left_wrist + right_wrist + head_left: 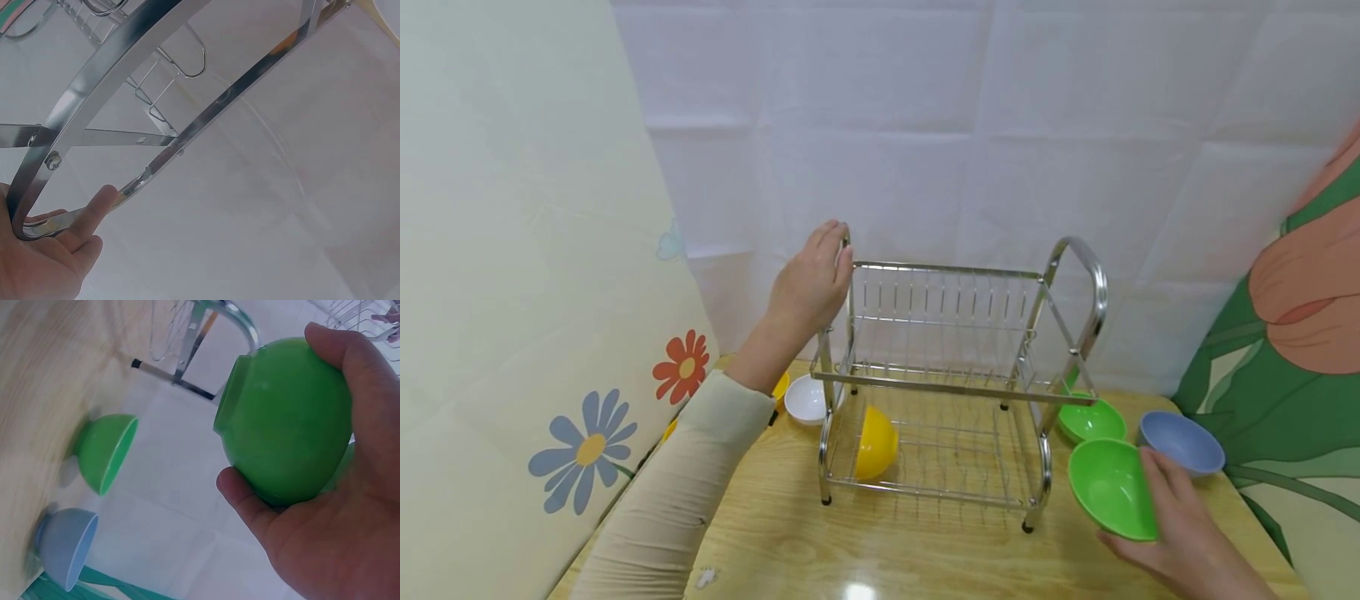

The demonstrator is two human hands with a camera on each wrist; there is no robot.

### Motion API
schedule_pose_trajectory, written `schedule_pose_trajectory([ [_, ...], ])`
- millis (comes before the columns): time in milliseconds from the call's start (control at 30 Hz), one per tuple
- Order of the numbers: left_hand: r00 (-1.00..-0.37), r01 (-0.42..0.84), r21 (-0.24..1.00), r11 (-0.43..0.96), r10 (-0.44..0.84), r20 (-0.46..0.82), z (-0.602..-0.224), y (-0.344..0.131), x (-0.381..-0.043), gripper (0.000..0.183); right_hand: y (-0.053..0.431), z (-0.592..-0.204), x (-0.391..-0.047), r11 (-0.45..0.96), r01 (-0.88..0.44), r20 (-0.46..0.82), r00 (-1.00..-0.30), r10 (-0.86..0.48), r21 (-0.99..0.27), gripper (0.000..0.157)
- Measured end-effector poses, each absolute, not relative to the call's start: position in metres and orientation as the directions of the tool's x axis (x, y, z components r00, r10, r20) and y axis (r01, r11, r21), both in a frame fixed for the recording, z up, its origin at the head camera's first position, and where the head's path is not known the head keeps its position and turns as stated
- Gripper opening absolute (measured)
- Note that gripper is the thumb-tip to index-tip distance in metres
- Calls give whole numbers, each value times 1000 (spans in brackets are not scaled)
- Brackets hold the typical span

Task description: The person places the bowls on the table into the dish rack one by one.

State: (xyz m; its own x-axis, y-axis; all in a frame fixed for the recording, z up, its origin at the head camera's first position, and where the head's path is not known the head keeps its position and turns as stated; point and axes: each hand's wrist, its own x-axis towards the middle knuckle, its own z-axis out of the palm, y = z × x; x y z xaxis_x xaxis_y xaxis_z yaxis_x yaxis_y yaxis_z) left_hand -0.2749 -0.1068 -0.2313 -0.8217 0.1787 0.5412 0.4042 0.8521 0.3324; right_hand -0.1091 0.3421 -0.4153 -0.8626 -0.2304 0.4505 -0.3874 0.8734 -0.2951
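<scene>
A two-tier metal dish rack [955, 388] stands on the wooden table. Its left top arch is gripped by my left hand [808, 279], whose fingers curl round the tube [47, 226] in the left wrist view. My right hand [1191, 533] holds a green bowl [1112, 487] by its side, tilted, to the right of the rack. In the right wrist view the thumb and fingers span the bowl's outside [287, 425]. A yellow bowl [877, 446] stands on edge at the left end of the lower tier. Wires of the upper tier [947, 333] show no dish between them.
Right of the rack, a second green bowl [1093, 419] and a blue bowl [1182, 442] sit on the table [790, 533]. Behind the rack's left side are a white bowl [806, 400] and part of a yellow one [781, 388]. A white cloth wall [925, 125] rises behind.
</scene>
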Motion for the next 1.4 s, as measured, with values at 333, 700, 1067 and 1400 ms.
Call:
schedule_pose_trajectory([
  [333,-814,425,353,833,181,553,-233,-106,-276,54,319,-403,-102,882,-384,378,-886,-269,-272,133],
  [700,-826,429,402,809,170,538,-236,-110,-275,66,292,-392,-103,865,-426,388,-868,-308,-266,128],
  [1067,-844,431,382,818,216,491,-245,-126,-255,78,261,-384,-109,830,-415,303,-900,-314,-371,125],
  [1400,-776,465,231,854,268,571,-257,-127,-207,82,237,-383,-112,807,-423,292,-900,-323,-412,122],
])
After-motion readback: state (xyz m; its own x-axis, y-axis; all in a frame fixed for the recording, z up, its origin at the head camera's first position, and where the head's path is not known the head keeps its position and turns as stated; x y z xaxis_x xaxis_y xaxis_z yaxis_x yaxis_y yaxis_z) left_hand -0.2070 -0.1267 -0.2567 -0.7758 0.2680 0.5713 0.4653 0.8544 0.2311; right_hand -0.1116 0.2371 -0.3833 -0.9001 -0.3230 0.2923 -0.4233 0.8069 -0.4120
